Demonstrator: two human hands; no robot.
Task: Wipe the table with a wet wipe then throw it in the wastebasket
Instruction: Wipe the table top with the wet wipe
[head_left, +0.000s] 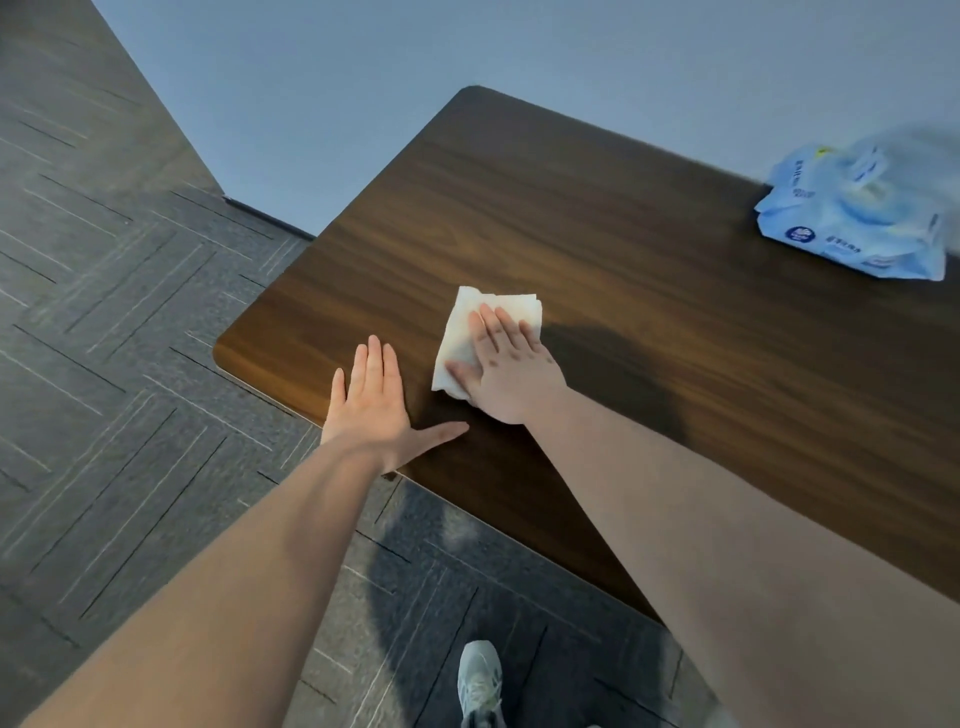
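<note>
Forearms: both bare, reaching from the bottom edge of the frame toward the desk; they lie nearest the camera.
Shoe (480, 680): one pale grey lace-up, standing on the floor at the bottom of the frame, between the two forearms.
Floor (130, 322): dark grey carpet tiles with thin line patterns, visible left of and below the desk.
Desk (649, 322): dark wood-grain top with rounded corners, set diagonally in the view; its far edge meets a pale blue-grey wall (467, 47).
Left hand (376, 405): flat, palm down, on the desk close to the near edge; fingers straight and together, thumb spread toward the right hand.
Left grip: fully spread, holds nothing.
Right hand (506, 369): flat, palm down, pressing on the wet wipe; fingers extended.
Right grip: spread flat, not closed around the wipe; the wipe is pinned under palm and fingers.
Wet wipe (462, 332): white, folded, lying on the desk near the left corner, partly covered by the right hand, just beside the left hand.
Wipe pack (857, 218): light blue soft packet, blurred, on the desk at the far right edge, well apart from both hands.
</note>
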